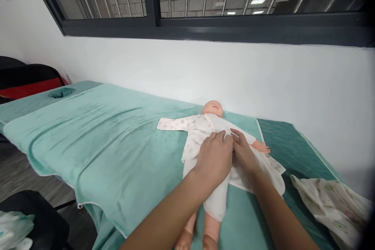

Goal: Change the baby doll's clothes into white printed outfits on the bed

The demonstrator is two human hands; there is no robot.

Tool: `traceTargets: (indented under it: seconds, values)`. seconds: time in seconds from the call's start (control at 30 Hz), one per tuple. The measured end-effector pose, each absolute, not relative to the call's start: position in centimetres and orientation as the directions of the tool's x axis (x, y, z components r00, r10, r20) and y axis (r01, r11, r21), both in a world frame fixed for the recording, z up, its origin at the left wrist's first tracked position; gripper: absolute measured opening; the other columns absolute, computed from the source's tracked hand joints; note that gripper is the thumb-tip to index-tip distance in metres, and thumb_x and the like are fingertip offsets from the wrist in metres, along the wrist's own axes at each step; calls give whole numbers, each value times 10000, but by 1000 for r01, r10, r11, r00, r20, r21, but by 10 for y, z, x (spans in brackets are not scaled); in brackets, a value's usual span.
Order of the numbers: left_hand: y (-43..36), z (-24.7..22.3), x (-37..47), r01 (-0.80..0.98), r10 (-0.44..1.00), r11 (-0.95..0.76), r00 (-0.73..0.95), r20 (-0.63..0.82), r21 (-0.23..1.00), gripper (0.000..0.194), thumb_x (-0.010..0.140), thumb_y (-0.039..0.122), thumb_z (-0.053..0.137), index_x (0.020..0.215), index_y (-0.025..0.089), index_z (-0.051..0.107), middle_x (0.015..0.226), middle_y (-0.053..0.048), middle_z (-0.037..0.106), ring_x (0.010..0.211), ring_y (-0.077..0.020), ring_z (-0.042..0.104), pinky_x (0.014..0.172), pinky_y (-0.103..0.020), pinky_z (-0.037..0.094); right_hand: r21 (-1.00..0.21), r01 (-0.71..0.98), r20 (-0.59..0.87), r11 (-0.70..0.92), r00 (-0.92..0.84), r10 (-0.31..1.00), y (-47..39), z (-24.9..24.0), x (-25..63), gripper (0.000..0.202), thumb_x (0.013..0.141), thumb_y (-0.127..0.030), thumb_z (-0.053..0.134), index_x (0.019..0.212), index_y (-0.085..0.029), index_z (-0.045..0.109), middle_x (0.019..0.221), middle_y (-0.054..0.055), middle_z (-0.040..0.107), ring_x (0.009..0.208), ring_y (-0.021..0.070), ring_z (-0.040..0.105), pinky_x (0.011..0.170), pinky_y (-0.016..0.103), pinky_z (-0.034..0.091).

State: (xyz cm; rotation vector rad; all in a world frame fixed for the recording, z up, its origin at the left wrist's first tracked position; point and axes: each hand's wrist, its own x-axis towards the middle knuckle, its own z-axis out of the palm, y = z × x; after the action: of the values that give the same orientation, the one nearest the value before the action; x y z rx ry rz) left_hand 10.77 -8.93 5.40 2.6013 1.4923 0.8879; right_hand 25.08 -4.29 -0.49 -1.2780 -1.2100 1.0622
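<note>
A baby doll (pixel 212 106) lies on its back on the bed, dressed in plain white baby clothes (pixel 216 201) that leave its lower legs bare. Over one side it wears a white printed baby shirt (pixel 195 136), whose sleeve stretches out to the left. The shirt's other half (pixel 272 164) is spread under the doll's bare-handed arm on the right. My left hand (pixel 216 156) is closed at the doll's chest, fingers bent on the white cloth. Close against it, my right hand (pixel 242 146) pinches at the same cloth. Both sets of fingertips are partly hidden.
A green cover (pixel 117 136) drapes the bed, with a face hole (pixel 62 93) at the far left. A crumpled printed cloth (pixel 334 203) lies on the right. A black seat (pixel 32 215) stands at lower left. Wall and window (pixel 205 29) run behind.
</note>
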Motion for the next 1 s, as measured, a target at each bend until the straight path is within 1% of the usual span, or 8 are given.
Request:
traceTargets:
  seconds: [0.2, 0.33, 0.4, 0.47, 0.53, 0.63, 0.8, 1.0]
  values:
    - [-107, 61, 101, 664, 776, -597, 338, 532, 450, 172, 982, 206, 414, 1074, 217, 559, 1271, -50, 610, 1190, -180, 528, 1019, -331, 464, -996, 61, 77, 72, 91, 993, -42, -5, 252, 545, 790, -487, 661, 1260, -267, 497, 1205, 58, 662, 1112, 234, 617, 987, 378, 463]
    - [-121, 45, 82, 843, 826, -389, 140, 546, 372, 304, 932, 305, 539, 1226, 232, 522, 1376, -100, 529, 1256, -285, 474, 998, -468, 442, -997, 55, 61, 56, 95, 994, -35, -11, 252, 576, 796, -547, 666, 1270, -271, 489, 1175, 63, 654, 1077, 236, 619, 951, 388, 482]
    - [-126, 34, 76, 914, 859, -255, 63, 509, 316, 363, 893, 340, 597, 1233, 235, 526, 1295, -117, 556, 1168, -319, 513, 889, -477, 460, -997, 55, 62, 57, 91, 994, -33, -14, 253, 593, 800, -570, 659, 1279, -269, 480, 1153, 65, 649, 1058, 231, 620, 945, 384, 485]
    - [-127, 26, 73, 950, 886, -182, 47, 460, 253, 225, 915, 297, 556, 1131, 237, 576, 1146, -99, 602, 1040, -296, 550, 797, -440, 452, -996, 53, 70, 65, 97, 993, -31, -16, 254, 608, 794, -581, 663, 1278, -262, 478, 1157, 68, 643, 1059, 227, 619, 954, 381, 481]
    - [-126, 21, 72, 961, 905, -186, 85, 418, 206, 147, 956, 213, 458, 999, 227, 599, 1016, -76, 621, 942, -262, 559, 753, -407, 430, -996, 51, 74, 69, 104, 992, -30, -18, 255, 622, 783, -585, 672, 1276, -258, 481, 1171, 73, 643, 1070, 231, 619, 962, 385, 480]
    - [-123, 21, 72, 948, 913, -237, 142, 383, 215, 226, 977, 147, 376, 903, 214, 578, 934, -52, 623, 880, -229, 559, 746, -387, 418, -996, 43, 82, 78, 96, 992, -28, -21, 257, 623, 777, -589, 679, 1271, -261, 490, 1202, 76, 641, 1103, 237, 615, 972, 392, 479]
    - [-128, 27, 69, 934, 915, -254, 148, 375, 252, 102, 928, 192, 515, 1011, 219, 568, 1037, -45, 607, 955, -237, 542, 785, -386, 435, -995, 7, 101, 100, 68, 993, -24, -28, 259, 622, 788, -588, 677, 1284, -273, 475, 1201, 81, 643, 1096, 242, 623, 939, 380, 493]
    - [-131, 26, 64, 954, 925, -213, 129, 356, 209, 250, 860, 53, 479, 1005, 225, 590, 1056, -53, 609, 965, -258, 534, 785, -403, 426, -993, 18, 117, 116, 57, 991, -22, -30, 260, 602, 794, -577, 676, 1276, -274, 479, 1181, 75, 654, 1091, 238, 621, 927, 370, 493]
